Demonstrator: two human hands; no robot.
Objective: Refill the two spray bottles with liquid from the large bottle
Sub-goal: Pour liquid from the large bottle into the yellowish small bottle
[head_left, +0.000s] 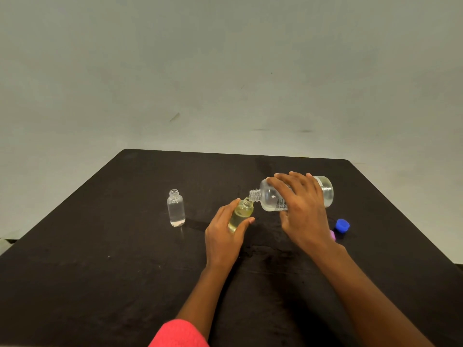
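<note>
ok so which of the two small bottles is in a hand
The yellowish small bottle, gripped by the left hand at the mouth of the tilted large bottle. The clear small bottle stands alone further left, untouched.

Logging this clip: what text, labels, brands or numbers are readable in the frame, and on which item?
Nothing can be quoted.
Large bottle: dark printed lines on its side, partly under the right hand, too small and blurred to read.
Clear small bottle, yellowish small bottle, blue cap: no print visible.
</note>
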